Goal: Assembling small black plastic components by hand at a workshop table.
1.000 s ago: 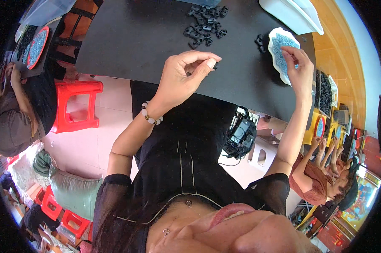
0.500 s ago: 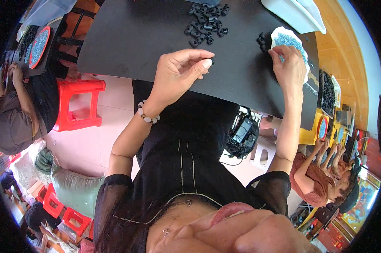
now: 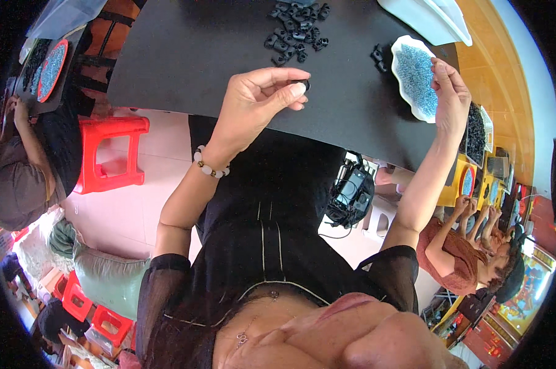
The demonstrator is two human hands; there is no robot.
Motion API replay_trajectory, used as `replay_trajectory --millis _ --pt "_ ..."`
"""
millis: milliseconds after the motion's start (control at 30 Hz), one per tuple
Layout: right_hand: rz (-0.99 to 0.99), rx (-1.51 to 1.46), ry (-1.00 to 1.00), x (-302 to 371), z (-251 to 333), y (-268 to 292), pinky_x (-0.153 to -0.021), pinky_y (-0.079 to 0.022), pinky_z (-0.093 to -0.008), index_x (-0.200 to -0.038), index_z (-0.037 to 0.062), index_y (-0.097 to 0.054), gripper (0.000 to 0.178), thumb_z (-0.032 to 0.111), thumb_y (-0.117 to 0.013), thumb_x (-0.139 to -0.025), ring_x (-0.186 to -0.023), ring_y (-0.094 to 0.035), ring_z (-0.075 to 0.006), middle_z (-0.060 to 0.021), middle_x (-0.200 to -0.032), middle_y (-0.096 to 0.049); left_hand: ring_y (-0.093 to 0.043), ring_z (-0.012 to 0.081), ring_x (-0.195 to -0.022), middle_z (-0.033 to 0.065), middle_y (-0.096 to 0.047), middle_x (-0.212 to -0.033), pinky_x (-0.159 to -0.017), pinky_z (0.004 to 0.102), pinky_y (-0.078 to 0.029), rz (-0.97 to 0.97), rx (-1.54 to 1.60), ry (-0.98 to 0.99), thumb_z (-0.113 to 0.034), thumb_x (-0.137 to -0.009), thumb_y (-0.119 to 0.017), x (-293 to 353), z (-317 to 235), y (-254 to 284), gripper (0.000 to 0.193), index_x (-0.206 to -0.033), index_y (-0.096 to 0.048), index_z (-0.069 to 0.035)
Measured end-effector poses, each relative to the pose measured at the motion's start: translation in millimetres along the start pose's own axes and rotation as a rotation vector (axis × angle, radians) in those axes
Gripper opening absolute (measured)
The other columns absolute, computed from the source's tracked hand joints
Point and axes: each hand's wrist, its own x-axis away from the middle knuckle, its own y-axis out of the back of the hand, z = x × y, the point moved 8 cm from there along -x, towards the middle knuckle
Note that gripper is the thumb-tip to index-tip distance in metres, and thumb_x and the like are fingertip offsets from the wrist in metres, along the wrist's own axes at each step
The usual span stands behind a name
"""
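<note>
Over the near part of the table, my left hand (image 3: pixel 262 101) is closed in a pinch on a small black plastic piece (image 3: pixel 305 83), mostly hidden by the thumb and finger. My right hand (image 3: pixel 451 101) is at the right rim of a white wavy-edged plate (image 3: pixel 398 79), its thumb and forefinger together; anything between them is too small to make out. Many tiny blue bits (image 3: pixel 415 74) fill that plate. Beyond my left hand lies a loose heap of black cord-lock-like parts (image 3: pixel 297 32). A smaller group of similar black parts (image 3: pixel 378 56) sits left of the plate.
A white plastic bin (image 3: pixel 435 21) stands at the far right of the dark table (image 3: pixel 198 55). A red stool (image 3: pixel 113 150) is at left. Co-workers sit on both sides, one at left near a red-rimmed plate (image 3: pixel 51 71). A dark device (image 3: pixel 352 190) hangs below the table edge.
My right hand has moved from over the plate's left part to its right rim, uncovering the blue bits. My left hand keeps its pinch on the black piece, nearly in place.
</note>
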Motion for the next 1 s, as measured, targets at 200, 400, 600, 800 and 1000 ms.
replay_trajectory --millis 200,400,600,800,1000 --pt "0.286 -0.413 -0.04 62.5 36.0 -92.3 -0.071 -0.043 -0.0199 -0.099 0.0032 -0.073 0.016 0.016 -0.068 -0.091 -0.076 -0.055 -0.006 -0.0027 -0.092 -0.069 -0.069 0.0164 -0.084 0.0141 -0.07 -0.1 -0.075 0.0267 -0.058 0.009 0.131 0.001 -0.011 -0.094 -0.063 3.3 2.5 -9.0 0.025 -0.116 -0.065 0.002" --pt "0.493 -0.471 0.084 103.0 73.3 -158.4 -0.078 -0.047 -0.022 -0.098 -0.0006 -0.072 0.011 0.002 -0.068 -0.088 -0.087 -0.059 -0.0097 -0.0068 -0.099 -0.065 -0.07 0.0174 -0.081 0.0154 -0.07 -0.097 -0.072 0.0267 -0.059 0.018 0.198 0.003 -0.011 -0.094 -0.063 6.1 2.6 -9.2 0.025 -0.114 -0.065 0.004" --pt "0.504 -0.376 0.091 111.3 68.3 -173.9 -0.08 -0.049 -0.0227 -0.1 -0.0001 -0.072 0.014 -0.001 -0.069 -0.086 -0.087 -0.06 -0.0098 -0.005 -0.096 -0.064 -0.07 0.0165 -0.078 0.0145 -0.07 -0.093 -0.07 0.0261 -0.058 -0.021 0.226 -0.002 -0.008 -0.094 -0.064 10.6 2.2 -4.1 0.022 -0.111 -0.065 0.006" --pt "0.484 -0.276 -0.064 93.8 62.2 -163.7 -0.081 -0.046 -0.0213 -0.11 0.0011 -0.069 0.022 0.013 -0.068 -0.091 -0.087 -0.059 -0.0066 -0.0023 -0.095 -0.067 -0.067 0.0133 -0.077 0.011 -0.07 -0.094 -0.07 0.0255 -0.056 -0.029 0.166 -0.02 -0.013 -0.093 -0.065 14.9 -3.5 5.1 0.025 -0.113 -0.066 0.002" --pt "0.351 0.315 0.281 58.5 65.6 -167.5 -0.071 -0.048 -0.0286 -0.1 0.007 -0.073 0.014 0.014 -0.067 -0.089 -0.077 -0.063 -0.0173 -0.0103 -0.09 -0.069 -0.064 0.0106 -0.079 0.0077 -0.069 -0.091 -0.072 0.0236 -0.053 -0.094 0.14 -0.084 -0.014 -0.093 -0.065 19.3 -6.4 19.1 0.023 -0.111 -0.068 0.001"
